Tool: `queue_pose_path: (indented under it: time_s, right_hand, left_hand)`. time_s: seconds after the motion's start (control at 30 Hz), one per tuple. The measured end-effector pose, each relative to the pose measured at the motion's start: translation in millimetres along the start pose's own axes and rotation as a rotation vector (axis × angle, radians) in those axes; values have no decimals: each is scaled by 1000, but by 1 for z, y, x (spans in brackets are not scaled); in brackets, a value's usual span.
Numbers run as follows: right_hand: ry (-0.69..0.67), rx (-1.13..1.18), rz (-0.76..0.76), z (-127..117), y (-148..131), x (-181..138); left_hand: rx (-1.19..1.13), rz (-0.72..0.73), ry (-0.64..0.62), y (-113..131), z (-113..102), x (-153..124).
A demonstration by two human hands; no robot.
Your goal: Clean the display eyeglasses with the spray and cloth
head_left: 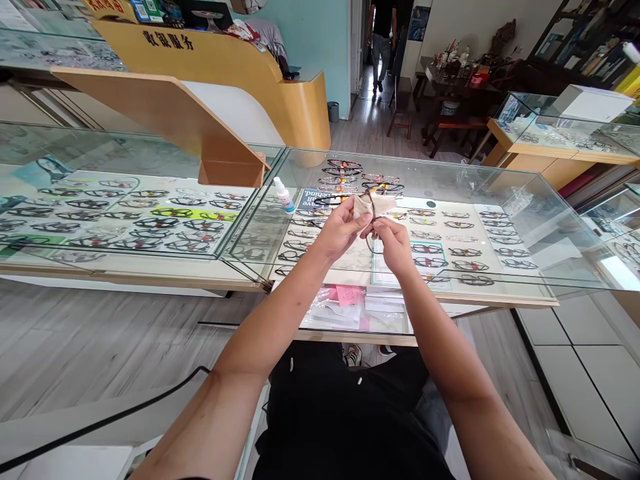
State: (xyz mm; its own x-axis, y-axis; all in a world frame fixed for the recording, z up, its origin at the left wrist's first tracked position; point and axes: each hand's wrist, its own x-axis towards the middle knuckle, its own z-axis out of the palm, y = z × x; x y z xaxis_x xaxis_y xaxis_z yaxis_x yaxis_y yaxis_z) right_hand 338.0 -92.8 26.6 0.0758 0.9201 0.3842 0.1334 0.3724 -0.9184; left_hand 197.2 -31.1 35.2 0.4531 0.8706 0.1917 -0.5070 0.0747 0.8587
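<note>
Over the glass display counter, my left hand (pixel 341 230) is closed on a beige cloth (pixel 384 204), pressing it against a pair of dark-rimmed eyeglasses (pixel 371 248). My right hand (pixel 393 241) pinches the same eyeglasses; one rim hangs below the fingers and another part rises above the cloth. The fingertips of both hands nearly meet, and folds of cloth partly hide the frame. To the left of my hands, a small white spray bottle with a blue label (pixel 284 195) stands on the glass top.
Rows of eyeglasses (pixel 471 266) lie inside the glass case (pixel 543 220). A slanted wooden board (pixel 165 100) stands on the left counter, before a curved yellow desk (pixel 305 107). Papers and pink slips (pixel 346 295) lie near my body. Another person (pixel 383 40) is in the far doorway.
</note>
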Motion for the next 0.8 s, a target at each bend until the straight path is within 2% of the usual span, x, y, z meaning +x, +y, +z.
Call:
queue_pose_path:
  time_s: [0.07, 0.2, 0.33, 0.47, 0.63, 0.8]
  right_hand:
    - [1, 5, 18, 0, 3, 1]
    - [4, 5, 67, 5, 8, -2]
    - [-10, 23, 68, 11, 11, -8]
    - [19, 9, 14, 13, 7, -13]
    - [62, 27, 7, 10, 3, -15]
    - [56, 16, 59, 10, 7, -15]
  left_hand:
    - [35, 12, -9, -3, 0, -1]
    - [123, 59, 57, -12, -1, -2]
    - [118, 90, 93, -18, -5, -1]
    - [67, 69, 43, -14, -7, -4]
    - [64, 15, -103, -6, -4, -12]
    - [84, 39, -65, -13, -6, -11]
